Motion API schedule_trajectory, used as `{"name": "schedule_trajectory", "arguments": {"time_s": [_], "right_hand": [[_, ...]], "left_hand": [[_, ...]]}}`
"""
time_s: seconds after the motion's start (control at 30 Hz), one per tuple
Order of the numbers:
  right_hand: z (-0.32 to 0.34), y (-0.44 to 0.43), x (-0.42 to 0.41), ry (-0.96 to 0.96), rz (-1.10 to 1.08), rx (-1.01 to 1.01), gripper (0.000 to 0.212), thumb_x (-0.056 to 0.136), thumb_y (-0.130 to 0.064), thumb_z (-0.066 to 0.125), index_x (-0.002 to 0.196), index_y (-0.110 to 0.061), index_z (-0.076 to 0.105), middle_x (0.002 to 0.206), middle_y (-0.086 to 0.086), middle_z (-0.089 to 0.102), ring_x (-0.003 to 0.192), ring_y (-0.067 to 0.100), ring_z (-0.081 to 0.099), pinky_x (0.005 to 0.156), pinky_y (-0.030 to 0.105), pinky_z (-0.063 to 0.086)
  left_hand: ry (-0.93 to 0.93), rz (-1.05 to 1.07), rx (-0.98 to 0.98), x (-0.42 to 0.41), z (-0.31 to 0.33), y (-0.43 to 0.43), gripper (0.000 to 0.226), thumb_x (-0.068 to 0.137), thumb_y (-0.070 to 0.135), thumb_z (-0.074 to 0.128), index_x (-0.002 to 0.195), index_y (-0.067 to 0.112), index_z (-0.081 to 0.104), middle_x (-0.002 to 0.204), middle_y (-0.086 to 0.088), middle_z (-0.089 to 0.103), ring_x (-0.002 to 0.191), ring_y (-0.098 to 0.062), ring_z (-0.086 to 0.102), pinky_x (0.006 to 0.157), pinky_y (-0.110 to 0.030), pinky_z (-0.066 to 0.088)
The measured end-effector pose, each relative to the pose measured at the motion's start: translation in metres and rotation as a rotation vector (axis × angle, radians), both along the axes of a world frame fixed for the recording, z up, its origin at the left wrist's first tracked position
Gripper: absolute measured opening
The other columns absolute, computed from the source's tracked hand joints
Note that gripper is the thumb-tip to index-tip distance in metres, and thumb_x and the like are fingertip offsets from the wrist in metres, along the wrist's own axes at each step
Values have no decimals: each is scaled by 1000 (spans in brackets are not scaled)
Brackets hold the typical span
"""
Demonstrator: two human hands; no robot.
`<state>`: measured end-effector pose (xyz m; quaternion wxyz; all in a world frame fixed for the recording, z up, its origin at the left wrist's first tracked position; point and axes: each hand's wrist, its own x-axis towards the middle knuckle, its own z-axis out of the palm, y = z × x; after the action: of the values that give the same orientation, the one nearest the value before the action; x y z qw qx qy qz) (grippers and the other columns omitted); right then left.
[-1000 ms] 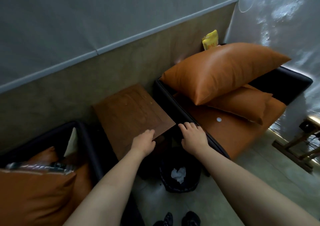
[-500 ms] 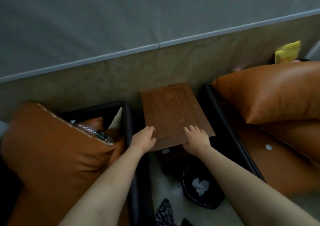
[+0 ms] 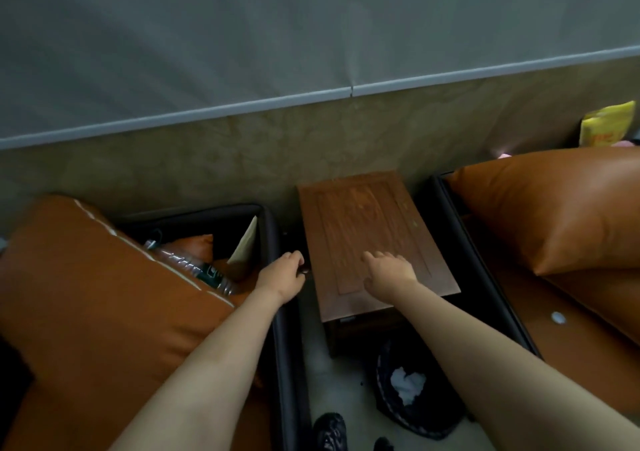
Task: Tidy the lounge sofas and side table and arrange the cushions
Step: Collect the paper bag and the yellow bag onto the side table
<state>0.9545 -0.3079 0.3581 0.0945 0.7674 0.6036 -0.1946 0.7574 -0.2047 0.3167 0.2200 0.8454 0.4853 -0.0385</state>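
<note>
A brown wooden side table point(image 3: 349, 215) stands against the wall between two black-framed sofas. My right hand point(image 3: 389, 272) rests flat on its top, fingers spread. My left hand point(image 3: 282, 277) hovers with curled fingers over the gap between the table and the left sofa's arm point(image 3: 273, 229); whether it holds anything I cannot tell. A large orange cushion point(image 3: 104, 294) lies on the left sofa, a plastic bottle point(image 3: 194, 268) beside it. Two orange cushions, a big one point(image 3: 554, 208) over a lower one point(image 3: 609, 298), lie on the right sofa.
A bin with a black bag point(image 3: 391, 405) and white tissue point(image 3: 408, 385) sits on the floor before the table. A cream sheet point(image 3: 246, 242) leans inside the left sofa. A yellow packet point(image 3: 607, 125) is behind the right sofa. A small white disc point(image 3: 558, 317) lies on its seat.
The view swung left and the table now sits square to the wall. My right hand slid from the front edge onto the top. My left hand came off the table's edge.
</note>
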Motion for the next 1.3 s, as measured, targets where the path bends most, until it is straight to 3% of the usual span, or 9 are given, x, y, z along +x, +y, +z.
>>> {"name": "schedule_trajectory", "arguments": {"time_s": [0.4,0.87,1.03,1.3], "right_hand": [[-26,42,-48,13,219,64,53,93,-22,46,144,-16,32,139,7,46,129,25,42,101,35,33],[1,106,24,-30,284,160,55,94,-23,47,145,-16,30,140,7,45,132,26,39,105,37,33],[-3,114,48,-45,254,90,60,94,-24,50,148,-15,26,145,8,42,137,26,36,109,39,30],[-10,152,23,-3,327,104,57,95,-21,46,147,-16,26,143,7,43,133,25,39,106,38,33]], "left_hand": [[-17,160,-89,-48,-39,27,28,93,24,54,120,17,50,118,-5,54,103,-26,59,87,-36,48],[1,241,-9,17,-8,78,43,94,38,56,130,17,46,133,-5,48,115,-25,55,85,-33,46],[-53,214,-21,47,-6,83,44,94,37,56,132,19,43,133,-2,47,111,-21,58,86,-39,52],[-25,325,-63,14,-14,115,39,94,30,57,128,15,46,129,-7,52,109,-26,58,87,-36,49]]}}
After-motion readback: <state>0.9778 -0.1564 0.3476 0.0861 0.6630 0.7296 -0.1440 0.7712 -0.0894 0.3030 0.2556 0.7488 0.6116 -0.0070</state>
